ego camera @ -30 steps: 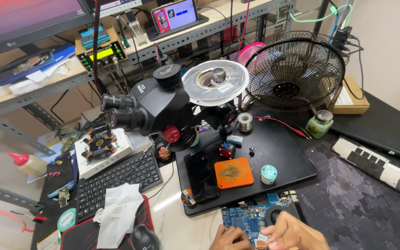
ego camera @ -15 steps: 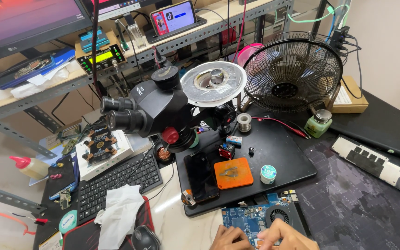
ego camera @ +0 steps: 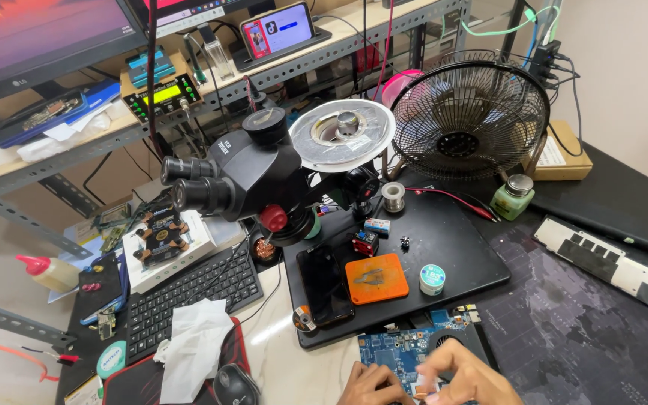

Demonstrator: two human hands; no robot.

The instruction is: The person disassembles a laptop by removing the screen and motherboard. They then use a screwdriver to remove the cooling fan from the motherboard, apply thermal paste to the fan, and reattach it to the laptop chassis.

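While my left hand (ego camera: 369, 386) rests flat on the blue circuit board (ego camera: 403, 356) to steady it, my right hand (ego camera: 463, 379) pinches its fingertips together on a small pale part just above that board's near edge. Beyond the board lies the black work mat (ego camera: 466, 255), keeping an orange pad (ego camera: 376, 277) and a dark phone (ego camera: 324, 283) within reach. Farther behind the board, the microscope (ego camera: 253, 176) and the fan (ego camera: 466, 112) stand clear.
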